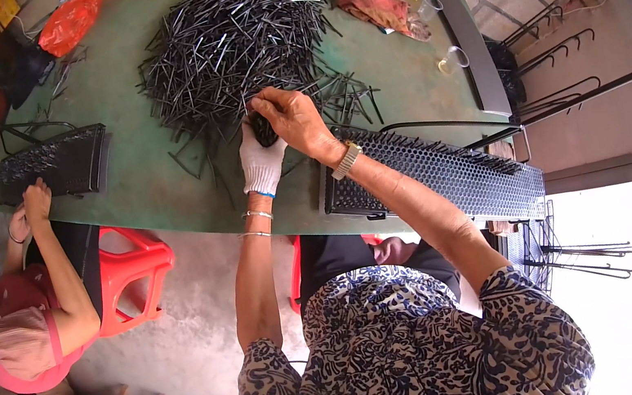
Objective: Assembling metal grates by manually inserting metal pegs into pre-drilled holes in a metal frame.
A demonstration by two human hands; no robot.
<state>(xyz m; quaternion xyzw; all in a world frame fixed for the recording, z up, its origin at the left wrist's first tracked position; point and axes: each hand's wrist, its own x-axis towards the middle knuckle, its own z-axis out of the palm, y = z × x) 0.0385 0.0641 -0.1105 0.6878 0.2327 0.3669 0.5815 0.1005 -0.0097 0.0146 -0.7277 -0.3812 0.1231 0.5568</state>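
My left hand [261, 161], in a white knit glove, is closed around a bundle of thin black sticks [264, 129], seen nearly end-on. My right hand [294, 122], bare and with a metal watch at the wrist, bends over that bundle with thumb and fingertips pinched together at its top. What the fingertips hold is hidden. Just beyond both hands lies a big loose heap of black sticks [233, 41]. To the right, below my right forearm, a black perforated board [444, 169] lies tilted across the table edge, with sticks standing in holes along its far side.
A co-worker [29, 317] sits at the left, hands at a second black board [55, 168]. A red plastic stool [130, 276] stands beside them. Clear cups [453, 60], cloths and an orange bag [72, 23] lie on the green table [140, 180]. Metal racks with hooks [557, 52] stand right.
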